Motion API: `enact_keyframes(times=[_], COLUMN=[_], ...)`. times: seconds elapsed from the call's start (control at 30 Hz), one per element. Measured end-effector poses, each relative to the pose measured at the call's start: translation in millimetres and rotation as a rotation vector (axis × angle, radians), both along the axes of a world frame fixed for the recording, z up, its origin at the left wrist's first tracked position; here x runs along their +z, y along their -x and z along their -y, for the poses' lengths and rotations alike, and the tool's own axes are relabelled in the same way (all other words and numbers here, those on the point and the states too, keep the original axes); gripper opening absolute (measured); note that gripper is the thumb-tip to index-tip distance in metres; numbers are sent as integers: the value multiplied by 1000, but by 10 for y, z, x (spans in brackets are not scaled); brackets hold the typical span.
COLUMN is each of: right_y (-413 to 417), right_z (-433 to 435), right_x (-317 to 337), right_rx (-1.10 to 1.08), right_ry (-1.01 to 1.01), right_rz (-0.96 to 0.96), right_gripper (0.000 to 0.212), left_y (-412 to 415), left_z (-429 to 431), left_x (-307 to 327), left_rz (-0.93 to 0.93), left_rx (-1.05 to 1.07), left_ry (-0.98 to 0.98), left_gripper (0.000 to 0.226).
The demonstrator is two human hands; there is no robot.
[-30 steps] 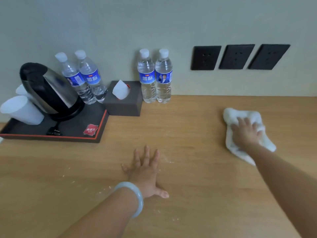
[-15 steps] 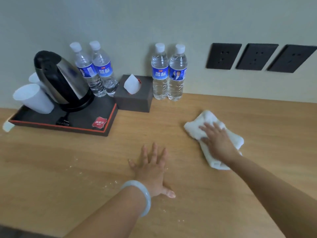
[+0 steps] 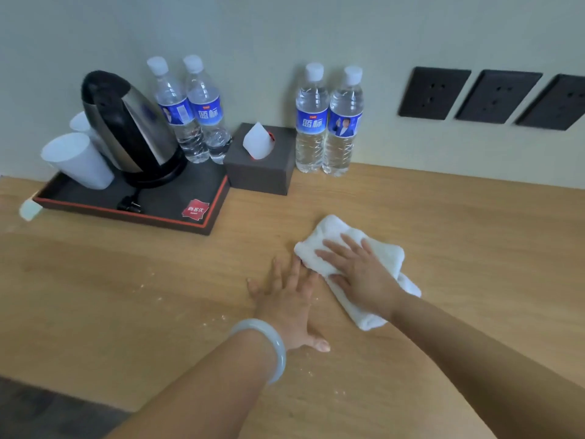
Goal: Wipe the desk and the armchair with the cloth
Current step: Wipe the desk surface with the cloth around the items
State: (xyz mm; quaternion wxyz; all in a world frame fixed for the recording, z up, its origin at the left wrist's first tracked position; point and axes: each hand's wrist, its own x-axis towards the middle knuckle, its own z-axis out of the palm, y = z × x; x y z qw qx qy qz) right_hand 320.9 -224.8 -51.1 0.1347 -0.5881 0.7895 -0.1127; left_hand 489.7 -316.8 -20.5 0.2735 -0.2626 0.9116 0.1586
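Observation:
A folded white cloth (image 3: 384, 253) lies on the wooden desk (image 3: 459, 255) near its middle. My right hand (image 3: 361, 274) presses flat on the cloth with fingers spread, pointing left. My left hand (image 3: 289, 305) lies flat on the desk just left of the cloth, fingers apart, holding nothing; its fingertips almost touch the cloth's left edge. A pale bangle (image 3: 269, 346) is on my left wrist. Small white crumbs (image 3: 152, 289) are scattered on the desk left of my hands. No armchair is in view.
A black tray (image 3: 177, 213) at the back left holds a kettle (image 3: 126, 128), white cups (image 3: 79, 163) and two water bottles (image 3: 190, 112). A dark tissue box (image 3: 262, 169) and two more bottles (image 3: 329, 122) stand by the wall. Three black sockets (image 3: 497, 96) are on the wall.
My right hand has slid the cloth leftwards across the desk, from the right side up to my left hand. My left hand has stayed flat in place.

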Motion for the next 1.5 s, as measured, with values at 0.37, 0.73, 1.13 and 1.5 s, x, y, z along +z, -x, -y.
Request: enact_keyframes(times=[0.37, 0.73, 1.13, 1.5], right_y=[541, -257, -1333, -1889], right_z=[1372, 577, -1301, -1445], right_x=[144, 47, -30, 125], right_rx=[-339, -174, -278, -807], right_ry=[-226, -57, 0, -101], right_rz=[-125, 20, 85, -95], right_gripper=[50, 45, 48, 58], left_y=[-486, -515, -512, -1132], left_z=[718, 732, 697, -287], left_x=[33, -43, 61, -91], left_rz=[67, 38, 65, 41], left_rx=[58, 57, 50, -176], left_ry=[30, 26, 59, 16], left_gripper=[144, 142, 138, 145])
